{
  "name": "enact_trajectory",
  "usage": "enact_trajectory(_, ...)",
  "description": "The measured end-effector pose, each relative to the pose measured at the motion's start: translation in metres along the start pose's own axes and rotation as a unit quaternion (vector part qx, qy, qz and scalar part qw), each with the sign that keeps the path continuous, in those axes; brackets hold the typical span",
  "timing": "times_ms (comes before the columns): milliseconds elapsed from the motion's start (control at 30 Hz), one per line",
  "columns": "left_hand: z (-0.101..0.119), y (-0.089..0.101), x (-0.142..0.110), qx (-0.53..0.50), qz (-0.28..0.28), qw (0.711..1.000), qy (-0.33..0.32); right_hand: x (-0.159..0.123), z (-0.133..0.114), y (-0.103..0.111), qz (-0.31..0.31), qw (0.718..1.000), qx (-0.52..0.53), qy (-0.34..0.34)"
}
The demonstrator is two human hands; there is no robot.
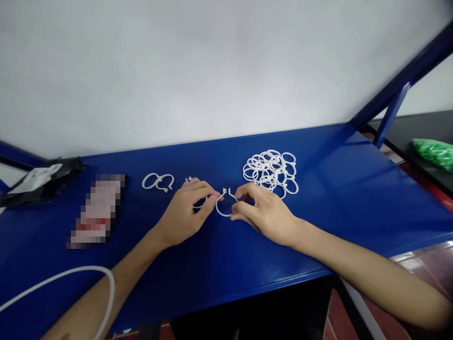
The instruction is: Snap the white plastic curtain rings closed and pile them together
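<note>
Both my hands pinch one white plastic ring (225, 206) low over the blue table (339, 189). My left hand (186, 208) grips the ring's left side with closed fingers, and another white ring shows partly under its fingers. My right hand (262, 210) holds the ring's right side with curled fingers. The ring's open ends point up. A pile of several white rings (272, 172) lies just behind my right hand. Two linked white rings (158, 182) lie to the left of my left hand.
A blurred flat rectangular object (97, 210) lies at the left, with a black bag (38, 184) behind it. A white tube (71, 278) curves over my left forearm. Green items (435, 153) rest on a dark surface at the right, past blue frame bars (392, 111).
</note>
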State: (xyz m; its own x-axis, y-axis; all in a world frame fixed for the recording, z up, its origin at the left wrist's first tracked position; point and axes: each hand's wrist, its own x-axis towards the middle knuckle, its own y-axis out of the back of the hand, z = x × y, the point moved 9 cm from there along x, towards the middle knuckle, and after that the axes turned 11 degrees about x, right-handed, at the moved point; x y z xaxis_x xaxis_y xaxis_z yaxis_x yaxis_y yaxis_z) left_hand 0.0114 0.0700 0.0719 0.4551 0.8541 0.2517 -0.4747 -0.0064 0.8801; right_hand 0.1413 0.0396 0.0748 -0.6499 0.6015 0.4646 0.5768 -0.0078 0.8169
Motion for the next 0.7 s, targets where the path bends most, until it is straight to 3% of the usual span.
enact_trajectory(100, -0.001, -0.003, 0.0, -0.085, -0.018, 0.996, 0.025, 0.0, 0.0, 0.003, 0.015, 1.0, 0.004, -0.005)
enact_trajectory(200, -0.001, -0.006, -0.002, -0.076, -0.007, 0.997, 0.025, -0.001, -0.002, 0.008, 0.042, 0.997, 0.068, 0.009)
enact_trajectory(333, 0.021, -0.006, -0.007, 0.045, 0.061, 0.992, -0.102, -0.001, 0.002, 0.01, 0.051, 0.979, 0.198, -0.012)
enact_trajectory(433, 0.041, -0.005, -0.015, 0.186, 0.133, 0.955, -0.188, -0.001, 0.002, 0.0, -0.005, 0.969, 0.247, -0.023)
enact_trajectory(533, 0.05, -0.003, -0.018, 0.224, 0.166, 0.936, -0.215, -0.001, 0.006, -0.004, -0.006, 0.944, 0.326, -0.048)
enact_trajectory(700, 0.043, -0.001, -0.016, 0.206, 0.151, 0.946, -0.199, -0.002, 0.011, -0.001, 0.012, 0.931, 0.362, -0.044)
